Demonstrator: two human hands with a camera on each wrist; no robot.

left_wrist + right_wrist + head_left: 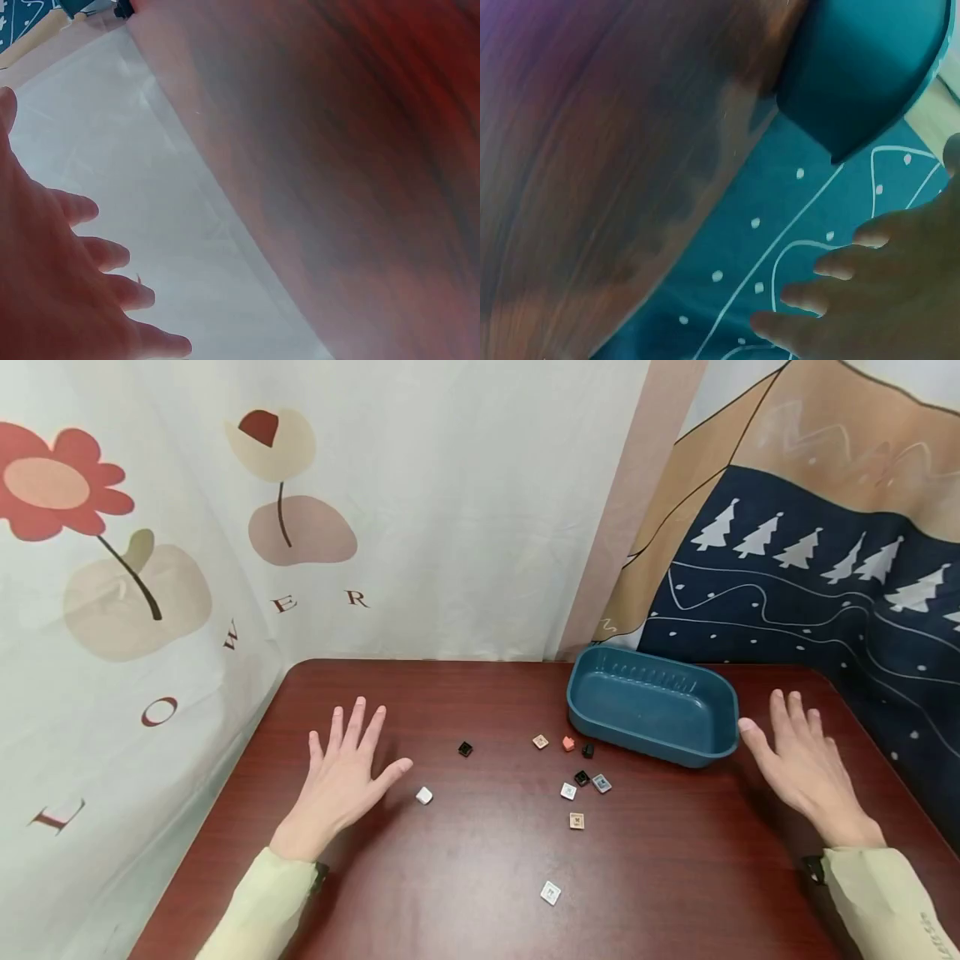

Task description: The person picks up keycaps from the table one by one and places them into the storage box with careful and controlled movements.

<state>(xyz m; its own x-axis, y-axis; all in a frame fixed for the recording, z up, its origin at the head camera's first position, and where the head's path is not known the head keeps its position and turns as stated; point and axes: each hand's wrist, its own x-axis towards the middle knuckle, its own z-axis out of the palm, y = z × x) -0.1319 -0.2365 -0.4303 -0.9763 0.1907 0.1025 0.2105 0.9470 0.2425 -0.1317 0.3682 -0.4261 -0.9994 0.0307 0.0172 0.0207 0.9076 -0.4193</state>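
Observation:
My left hand is spread over the left part of the table, holding nothing. Nearest to its thumb lies a small white keycap, with a black keycap farther off. On the right, my empty right hand has its fingers extended, its thumb by the right end of a blue plastic basin. Several small square pieces that look like keycaps lie in front of the basin: beige, orange-red, grey, black and white. Another white keycap sits nearer the front. Both wrist views show fingers apart.
The dark red-brown table has rounded back corners. A white curtain with flower prints hangs behind it and on the left. At the back right hangs a navy and tan cloth with tree prints.

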